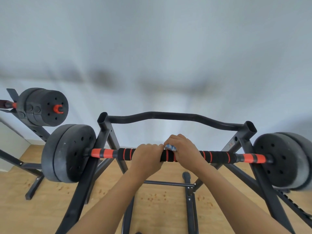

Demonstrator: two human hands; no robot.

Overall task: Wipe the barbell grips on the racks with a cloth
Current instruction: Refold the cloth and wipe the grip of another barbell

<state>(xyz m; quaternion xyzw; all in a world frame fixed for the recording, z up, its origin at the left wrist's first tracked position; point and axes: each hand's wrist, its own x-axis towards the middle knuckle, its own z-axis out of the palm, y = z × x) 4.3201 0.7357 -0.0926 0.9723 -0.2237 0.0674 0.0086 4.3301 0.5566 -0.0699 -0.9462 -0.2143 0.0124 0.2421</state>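
Observation:
A barbell rests across a black rack [103,132] in front of me. Its grip [217,157] is black foam with orange rings, and black weight plates [67,152] sit at both ends. My left hand [146,156] is wrapped around the grip near its middle. Just to its right, my right hand [184,147] presses a blue and white cloth [170,147] onto the grip. Only a small bunch of the cloth shows between my hands.
A second barbell [45,107] with black plates lies on another rack at the far left. A curved black bar [168,115] joins the rack's two uprights behind the grip. The rack's legs and crossbars spread over the wooden floor [160,196] below. A pale wall stands behind.

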